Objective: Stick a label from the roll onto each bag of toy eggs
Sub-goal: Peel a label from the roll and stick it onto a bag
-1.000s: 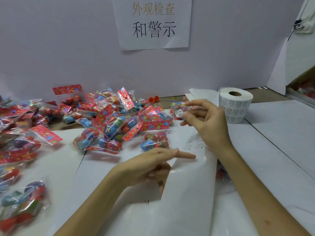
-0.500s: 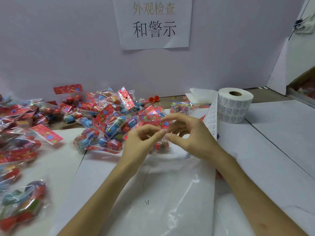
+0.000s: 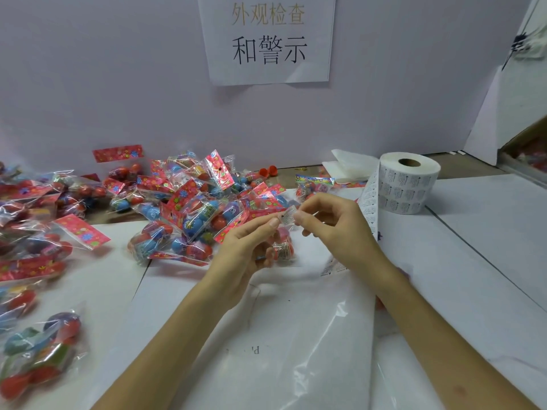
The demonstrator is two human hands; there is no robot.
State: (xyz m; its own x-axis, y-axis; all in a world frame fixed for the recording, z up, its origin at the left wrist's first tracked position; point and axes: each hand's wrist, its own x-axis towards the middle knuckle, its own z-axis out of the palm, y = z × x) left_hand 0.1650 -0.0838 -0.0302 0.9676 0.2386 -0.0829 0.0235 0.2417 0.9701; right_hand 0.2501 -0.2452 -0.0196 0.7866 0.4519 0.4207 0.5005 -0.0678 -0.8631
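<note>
Both hands meet mid-scene, raised just above the table (image 3: 488,220). L hand (image 3: 248,253) & R hand (image 3: 334,226) each pinch one small label (image 3: 287,216) btwn thumb & forefinger tips, w/ the other fingers loosely curled. The label sits btwn the two hands, printed side partly visible, text too small to read. Just below it, by the L hand's lower fingers, is a small egg bag (image 3: 282,250) w/ red eggs; can't tell if those fingers grip it or only touch it. The label roll (image 3: 410,184) stands on its flat end at far right, well apart from the hands. Its strip (image 3: 370,208) hangs loose off the roll's left side & runs toward the near side behind the R hand. The pile of egg bags (image 3: 192,214), red header cards w/ blue & red eggs, lies left of the hands toward the far side. More bags (image 3: 35,232) are spread along the left edge, one near-left bag (image 3: 38,359) apart from the rest. A clear plastic sheet (image 3: 281,335) lies on the near side btwn the forearms. Folded white paper (image 3: 349,167) sits left of the roll, on its far side, w/ orange egg halves (image 3: 268,171) further left. A sign (image 3: 268,39) w/ Chinese text hangs on the far wall (image 3: 88,84).
</note>
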